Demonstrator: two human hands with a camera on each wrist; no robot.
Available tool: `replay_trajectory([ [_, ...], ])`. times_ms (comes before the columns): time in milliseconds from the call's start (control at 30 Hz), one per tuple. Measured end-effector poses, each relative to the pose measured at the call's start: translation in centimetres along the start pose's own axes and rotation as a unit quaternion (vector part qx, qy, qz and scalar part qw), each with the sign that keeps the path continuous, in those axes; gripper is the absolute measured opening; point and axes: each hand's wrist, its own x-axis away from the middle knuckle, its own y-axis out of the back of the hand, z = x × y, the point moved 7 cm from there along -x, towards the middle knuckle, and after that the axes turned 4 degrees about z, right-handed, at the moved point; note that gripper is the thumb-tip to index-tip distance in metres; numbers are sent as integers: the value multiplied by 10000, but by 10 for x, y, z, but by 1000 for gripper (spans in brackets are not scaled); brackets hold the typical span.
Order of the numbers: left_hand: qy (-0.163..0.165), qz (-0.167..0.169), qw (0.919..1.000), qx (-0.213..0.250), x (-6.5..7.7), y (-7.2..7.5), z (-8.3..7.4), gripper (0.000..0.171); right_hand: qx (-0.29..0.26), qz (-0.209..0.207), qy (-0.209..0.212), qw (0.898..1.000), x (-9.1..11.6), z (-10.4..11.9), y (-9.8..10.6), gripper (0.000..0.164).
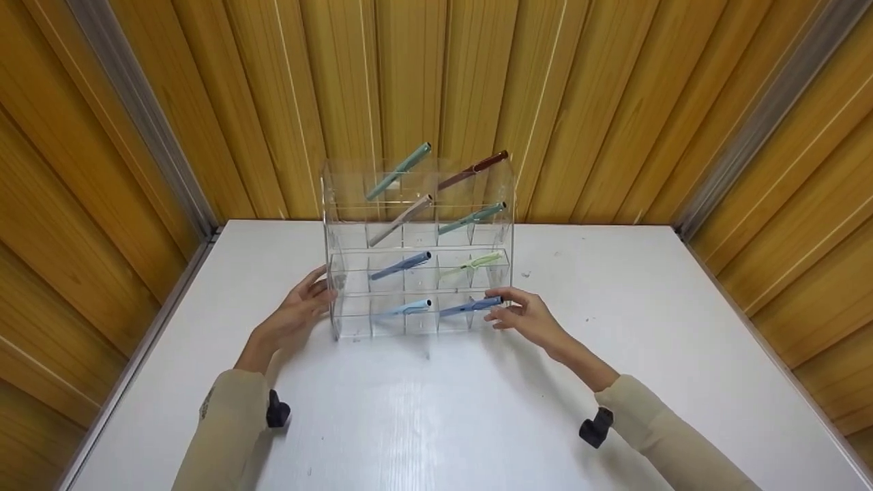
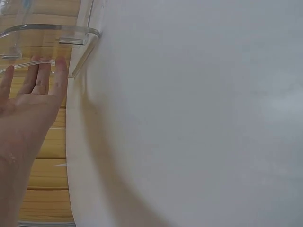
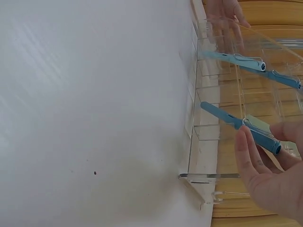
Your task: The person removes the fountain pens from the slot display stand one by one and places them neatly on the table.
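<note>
The blue pen (image 1: 470, 307) sits tilted in the bottom tier of the clear rack (image 1: 353, 326), at its right end, and I have its cap end pinched between thumb and fingers of the right hand (image 1: 528, 317). As I judge it, a sideways tug could catch the pen on a divider, or my knuckles could knock the light green pen (image 1: 474, 263) just above; a hard push could slide the light rack over the smooth tabletop (image 1: 423, 423). My left hand (image 1: 300, 307) lies at the rack's left side, fingers extended, gripping nothing, so it would brace only weakly. Both forearms angle inward from the near corners, hands well apart.
</note>
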Motion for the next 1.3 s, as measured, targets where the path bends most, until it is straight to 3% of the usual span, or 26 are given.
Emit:
replay_trajectory([
  [200, -44, -10, 10000, -72, 0, 1, 3, 81, -382, -68, -154, 9991, -6, -2, -5, 40],
  [400, -182, 70, 9996, 179, 0, -2, 2, 79, -746, -282, -193, 9966, -9, 0, -5, 40],
  [867, -170, 51, 9998, 41, -1, -3, 4, 74, -662, -809, -172, 9944, 2, 8, 6, 34],
  [1100, -202, 89, 9997, 108, 1, -3, 6, 77, -732, -832, 62, 9938, 6, 16, 16, 40],
  [1300, -239, 79, 9994, 230, 0, -1, 7, 80, -1166, -922, 261, 9885, 9, 20, 23, 44],
])
